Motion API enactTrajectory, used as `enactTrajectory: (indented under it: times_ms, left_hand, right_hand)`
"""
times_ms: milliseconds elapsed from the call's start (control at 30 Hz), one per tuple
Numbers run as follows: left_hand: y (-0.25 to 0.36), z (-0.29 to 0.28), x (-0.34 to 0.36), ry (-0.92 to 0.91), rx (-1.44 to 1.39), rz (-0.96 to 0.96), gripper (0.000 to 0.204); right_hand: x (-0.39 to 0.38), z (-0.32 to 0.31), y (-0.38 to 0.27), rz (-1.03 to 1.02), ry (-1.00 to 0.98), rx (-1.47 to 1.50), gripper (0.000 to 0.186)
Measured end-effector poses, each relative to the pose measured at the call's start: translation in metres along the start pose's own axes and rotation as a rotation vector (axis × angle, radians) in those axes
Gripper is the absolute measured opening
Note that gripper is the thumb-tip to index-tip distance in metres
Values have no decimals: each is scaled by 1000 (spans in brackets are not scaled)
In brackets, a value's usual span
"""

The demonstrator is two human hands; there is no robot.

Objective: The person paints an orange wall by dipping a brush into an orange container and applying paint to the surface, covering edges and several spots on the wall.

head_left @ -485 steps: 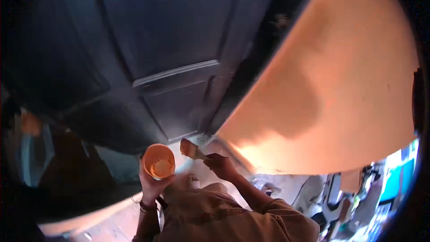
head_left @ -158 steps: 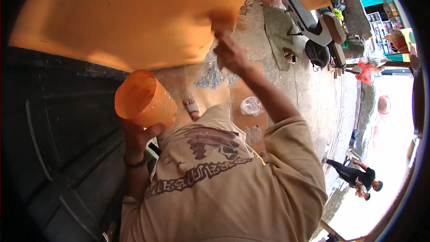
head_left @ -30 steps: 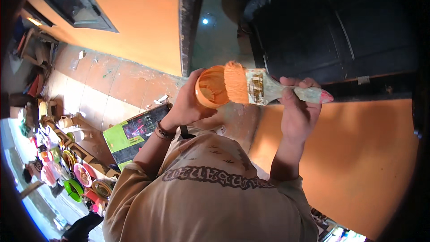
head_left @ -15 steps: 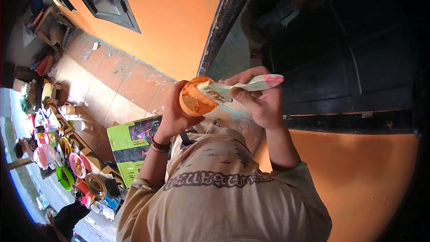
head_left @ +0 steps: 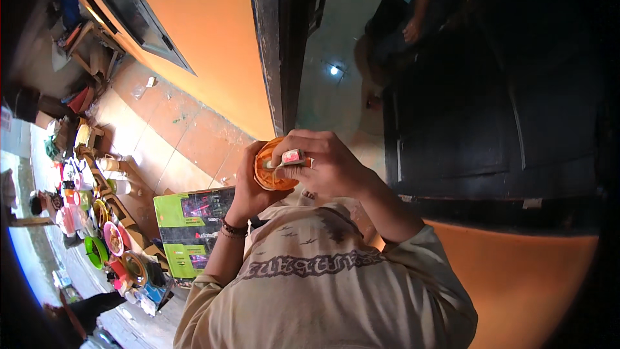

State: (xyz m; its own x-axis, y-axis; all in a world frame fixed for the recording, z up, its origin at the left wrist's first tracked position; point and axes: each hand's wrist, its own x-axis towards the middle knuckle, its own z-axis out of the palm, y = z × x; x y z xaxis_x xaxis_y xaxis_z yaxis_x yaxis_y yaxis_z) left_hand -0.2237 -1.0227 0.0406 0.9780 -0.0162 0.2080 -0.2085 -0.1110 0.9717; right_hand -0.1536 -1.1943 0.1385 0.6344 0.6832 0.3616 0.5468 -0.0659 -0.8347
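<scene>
My left hand (head_left: 247, 179) is wrapped round an orange cup (head_left: 266, 182) of orange paint, held upright in front of my torso. My right hand (head_left: 326, 161) grips the paintbrush (head_left: 292, 156) by its pale handle with a red-marked end, which points up toward me. The brush head is down inside the cup, hidden behind my fingers. Both hands are close together at the cup, just above my tan shirt.
An orange wall (head_left: 213, 32) with a window borders tiles (head_left: 168, 129). A dark door (head_left: 452, 129) stands right of the doorway, where a person's arm (head_left: 423, 13) shows. Leftward are a printed board (head_left: 174, 220), several bowls (head_left: 97, 252) and a person's dark sleeve (head_left: 97, 307).
The brush has gone from lying level across the cup's rim to standing handle-up inside it. My right hand has closed in over the cup. The view has shifted slightly.
</scene>
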Motion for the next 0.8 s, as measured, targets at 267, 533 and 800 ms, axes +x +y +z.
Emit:
enactTrajectory:
  times_ms: [267, 533, 800]
  left_hand:
    - [-5, 6, -1, 119, -129, -45, 88]
    - [-9, -23, 12, 155, -157, -29, 87]
    - [-2, -65, 44, 82, -125, -22, 86]
  right_hand:
    - [22, -12, 9, -21, -102, -15, 22]
    - [56, 5, 18, -69, -146, -4, 20]
    - [89, 17, 18, -91, -117, -15, 20]
